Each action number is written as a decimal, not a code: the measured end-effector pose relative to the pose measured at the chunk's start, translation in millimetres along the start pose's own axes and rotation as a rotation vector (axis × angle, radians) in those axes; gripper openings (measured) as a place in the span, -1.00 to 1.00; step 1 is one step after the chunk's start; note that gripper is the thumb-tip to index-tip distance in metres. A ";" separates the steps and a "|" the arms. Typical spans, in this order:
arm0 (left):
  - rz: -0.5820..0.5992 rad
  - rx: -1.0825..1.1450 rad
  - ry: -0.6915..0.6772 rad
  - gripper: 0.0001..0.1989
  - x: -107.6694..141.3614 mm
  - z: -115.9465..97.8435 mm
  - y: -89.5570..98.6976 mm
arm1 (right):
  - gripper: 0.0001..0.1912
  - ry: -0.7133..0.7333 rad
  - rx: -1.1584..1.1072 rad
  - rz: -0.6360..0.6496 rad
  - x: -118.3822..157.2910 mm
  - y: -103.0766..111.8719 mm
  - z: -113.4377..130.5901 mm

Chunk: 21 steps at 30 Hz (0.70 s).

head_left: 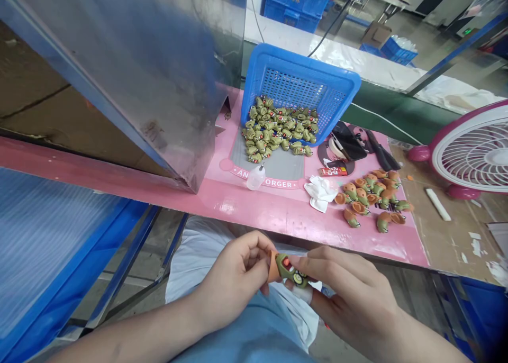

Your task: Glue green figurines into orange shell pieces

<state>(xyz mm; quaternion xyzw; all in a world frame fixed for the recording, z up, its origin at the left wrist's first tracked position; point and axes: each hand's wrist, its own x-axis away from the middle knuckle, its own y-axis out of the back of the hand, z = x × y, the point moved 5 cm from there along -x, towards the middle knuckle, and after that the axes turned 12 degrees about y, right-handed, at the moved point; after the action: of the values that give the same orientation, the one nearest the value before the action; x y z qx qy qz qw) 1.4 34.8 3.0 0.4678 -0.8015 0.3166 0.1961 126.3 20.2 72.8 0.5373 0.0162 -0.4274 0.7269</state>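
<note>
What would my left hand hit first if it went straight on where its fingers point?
Past the orange-and-green piece that it holds, your left hand would likely meet your right hand first, though depth is hard to judge.

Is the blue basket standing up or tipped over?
Tipped. The blue basket opens toward the camera, and green pieces spill out onto the pink mat.

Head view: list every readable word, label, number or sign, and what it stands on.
"AN" and "ORGER": pink mat; a translucent bottle hides the lettering between.
Red packet: pale lettering, too blurred to read.
Blue crate: orange characters, too blurred to read.
Under the orange-and-green pieces: dark lettering on the mat, partly covered, unreadable.
</note>
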 end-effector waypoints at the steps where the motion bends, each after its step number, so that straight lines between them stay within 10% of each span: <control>1: 0.001 0.006 -0.001 -0.96 0.1 0.2 -0.1 | -0.78 -0.001 -0.003 0.001 0.7 -1.3 0.2; 21: 0.062 0.021 -0.011 -0.98 -2.0 7.3 -2.1 | -0.68 -0.061 -0.145 -0.021 10.4 -10.5 -5.2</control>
<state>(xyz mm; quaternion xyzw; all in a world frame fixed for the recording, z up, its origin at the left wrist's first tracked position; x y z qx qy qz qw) 4.1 30.3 -2.9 0.4464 -0.8135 0.3282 0.1769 128.4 17.4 57.5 0.4700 0.0305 -0.4490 0.7593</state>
